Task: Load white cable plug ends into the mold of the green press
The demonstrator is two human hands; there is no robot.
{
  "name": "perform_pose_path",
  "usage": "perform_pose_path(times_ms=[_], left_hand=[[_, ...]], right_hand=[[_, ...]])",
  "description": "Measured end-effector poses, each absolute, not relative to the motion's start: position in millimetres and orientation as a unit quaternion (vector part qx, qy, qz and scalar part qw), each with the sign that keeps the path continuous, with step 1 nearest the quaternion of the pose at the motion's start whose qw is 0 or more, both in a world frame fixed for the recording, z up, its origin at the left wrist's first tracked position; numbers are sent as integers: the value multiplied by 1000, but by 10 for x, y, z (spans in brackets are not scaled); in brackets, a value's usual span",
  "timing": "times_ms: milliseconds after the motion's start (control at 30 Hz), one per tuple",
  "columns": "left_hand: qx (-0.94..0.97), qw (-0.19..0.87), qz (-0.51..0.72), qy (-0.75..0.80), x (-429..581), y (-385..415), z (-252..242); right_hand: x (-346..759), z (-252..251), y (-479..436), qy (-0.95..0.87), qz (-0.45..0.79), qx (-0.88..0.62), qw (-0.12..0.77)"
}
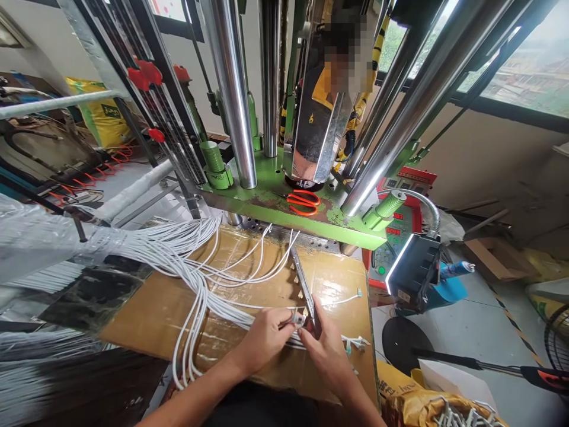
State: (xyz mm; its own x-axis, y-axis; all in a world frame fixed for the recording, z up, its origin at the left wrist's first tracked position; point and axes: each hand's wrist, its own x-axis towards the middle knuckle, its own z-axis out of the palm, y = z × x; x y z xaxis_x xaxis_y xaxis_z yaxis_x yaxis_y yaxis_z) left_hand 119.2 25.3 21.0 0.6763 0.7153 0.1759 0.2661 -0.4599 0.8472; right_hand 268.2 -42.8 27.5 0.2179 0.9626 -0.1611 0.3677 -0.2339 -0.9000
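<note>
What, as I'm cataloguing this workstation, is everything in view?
Cables: many, white, mainly left
Cardboard: one sheet, brown, lower centre
Metal bar: one, grey, centre
Machine plate: one, green, centre
Scissors: one pair, orange, on plate
Columns: at least four, silver, above plate
Control panel: one, red, right
Box: one, black, beside panel
Sack: one, yellow, left background
Person or reflection: one, dark clothing, upper centre
Left hand: one, bare, left of bar
Right hand: one, bare, on bar

Cables on cardboard, before press
</note>
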Motion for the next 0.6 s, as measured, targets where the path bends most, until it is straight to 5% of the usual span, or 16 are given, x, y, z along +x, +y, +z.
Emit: perform_pose_path(times_ms=[167, 333, 600], left_hand=[[657, 610, 204, 393, 1125, 458, 403], [519, 687, 259, 438, 1103, 565, 383], [666, 556, 250, 430, 1111, 559, 277]], right_hand=[[2685, 319, -430, -469, 405, -681, 391], [2698, 280, -426, -471, 397, -680, 399], [2713, 318, -392, -458, 422, -679, 388]])
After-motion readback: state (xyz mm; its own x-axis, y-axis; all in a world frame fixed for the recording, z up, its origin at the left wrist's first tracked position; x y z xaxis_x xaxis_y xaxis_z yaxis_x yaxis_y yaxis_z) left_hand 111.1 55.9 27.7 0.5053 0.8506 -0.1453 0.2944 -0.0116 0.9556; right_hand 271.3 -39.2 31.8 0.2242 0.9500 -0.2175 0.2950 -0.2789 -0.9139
